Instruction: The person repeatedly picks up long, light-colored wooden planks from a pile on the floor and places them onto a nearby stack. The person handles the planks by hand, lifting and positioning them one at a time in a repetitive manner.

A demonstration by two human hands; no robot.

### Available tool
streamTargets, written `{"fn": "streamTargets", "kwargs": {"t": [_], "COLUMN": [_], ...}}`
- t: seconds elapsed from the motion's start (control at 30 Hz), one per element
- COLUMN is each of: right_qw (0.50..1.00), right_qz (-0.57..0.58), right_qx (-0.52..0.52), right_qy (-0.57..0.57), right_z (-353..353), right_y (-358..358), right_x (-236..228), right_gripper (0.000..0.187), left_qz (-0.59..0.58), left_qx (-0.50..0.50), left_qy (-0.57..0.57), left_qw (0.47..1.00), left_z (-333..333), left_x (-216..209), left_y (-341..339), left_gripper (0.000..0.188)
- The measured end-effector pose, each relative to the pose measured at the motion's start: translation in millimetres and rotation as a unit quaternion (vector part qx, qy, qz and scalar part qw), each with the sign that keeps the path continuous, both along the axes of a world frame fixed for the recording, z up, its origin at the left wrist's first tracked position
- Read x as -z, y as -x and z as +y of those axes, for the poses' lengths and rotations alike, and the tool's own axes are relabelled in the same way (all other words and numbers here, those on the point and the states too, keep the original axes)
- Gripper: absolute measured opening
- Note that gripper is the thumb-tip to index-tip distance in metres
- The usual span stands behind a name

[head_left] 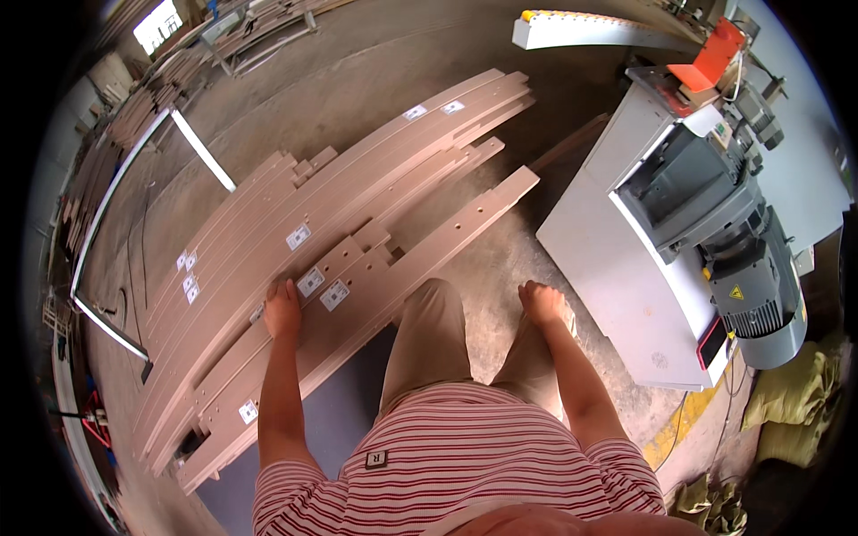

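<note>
Long brown planks (259,219) lie stacked side by side in several layers to my left. My left hand (282,310) reaches onto the stack, fingers bent over the long edge of a brown plank (357,274) that has drilled holes and white labels. Its fingertips are partly hidden behind that edge. Beside its fingers sits a white label (310,281) on the plank. Over my right knee hangs my right hand (542,304), its fingers curled in and nothing showing from them. It is apart from the planks and from the machine.
On the right stands a light grey machine cabinet (617,241) carrying a grey motor (755,277) and an orange bracket (715,58). A roller conveyor (608,33) extends at the back. A white frame (103,210) stands left of the stack. Green-yellow sacks (795,402) lie at lower right.
</note>
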State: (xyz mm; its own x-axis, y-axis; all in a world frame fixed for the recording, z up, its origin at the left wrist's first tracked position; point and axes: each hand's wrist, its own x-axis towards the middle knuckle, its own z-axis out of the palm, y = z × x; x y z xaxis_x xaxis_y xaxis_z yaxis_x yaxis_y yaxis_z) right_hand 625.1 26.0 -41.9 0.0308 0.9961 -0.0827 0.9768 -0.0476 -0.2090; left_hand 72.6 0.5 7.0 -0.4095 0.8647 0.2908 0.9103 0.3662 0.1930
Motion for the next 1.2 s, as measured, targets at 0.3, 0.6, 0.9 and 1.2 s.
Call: {"fn": "streamTargets", "kwargs": {"t": [0.3, 0.6, 0.9, 1.2], "right_qw": [1.0, 0.996, 0.788, 0.635], "right_qz": [-0.013, 0.058, 0.587, 0.725], "right_qx": [0.008, 0.06, 0.117, 0.157], "right_qy": [0.006, -0.019, -0.143, -0.213], "right_z": [-6, 2, 79, 130], "right_y": [-6, -5, -61, -110], "right_x": [-2, 7, -162, -329], "right_gripper": [0.034, 0.033, 0.044, 0.047], "left_qz": [0.054, -0.012, -0.013, 0.003], "left_qx": [0.033, 0.015, 0.007, -0.011], "left_qy": [0.003, 0.012, -0.028, 0.012], "left_qw": [0.998, 1.0, 0.999, 1.0], "left_z": [14, 2, -3, 4], "left_x": [10, 12, 6, 18], "left_y": [5, 8, 1, 8], "left_gripper": [0.041, 0.042, 0.042, 0.041]}}
